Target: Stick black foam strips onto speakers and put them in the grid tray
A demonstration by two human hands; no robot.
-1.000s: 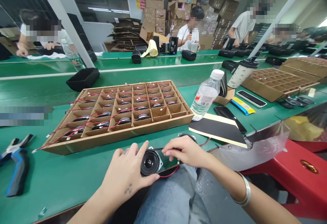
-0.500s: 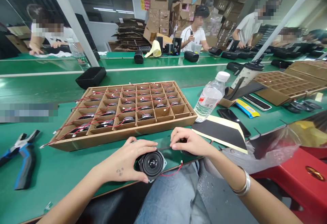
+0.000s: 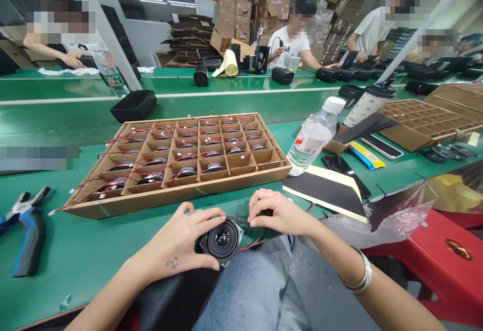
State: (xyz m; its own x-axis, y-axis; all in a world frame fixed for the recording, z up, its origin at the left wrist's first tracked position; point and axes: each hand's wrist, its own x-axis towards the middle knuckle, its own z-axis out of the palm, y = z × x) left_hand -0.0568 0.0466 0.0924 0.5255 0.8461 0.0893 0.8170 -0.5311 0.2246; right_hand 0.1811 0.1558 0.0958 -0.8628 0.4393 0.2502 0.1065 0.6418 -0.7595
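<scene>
My left hand [image 3: 184, 243] curls round a small black round speaker [image 3: 222, 239] at the near edge of the green bench, thumb under it and fingers over its top. A red wire [image 3: 251, 244] runs from the speaker toward my right hand [image 3: 281, 214], whose fingers are bent down and pressed on a dark part that they mostly hide. Just beyond both hands lies a cardboard divider tray [image 3: 181, 192] whose cells hold several black speakers with red wires.
A water bottle [image 3: 313, 137] stands right of the tray, beside a black and cream sheet [image 3: 326, 190]. Blue-handled pliers [image 3: 26, 220] lie far left. A red stool [image 3: 433, 250] and clear plastic bag [image 3: 381, 215] sit at right. Other people work across the green belts.
The speaker has moved from the bench edge slightly toward my lap in my left hand. My right hand stays pressed on the dark part beside it. The view has tilted a little.
</scene>
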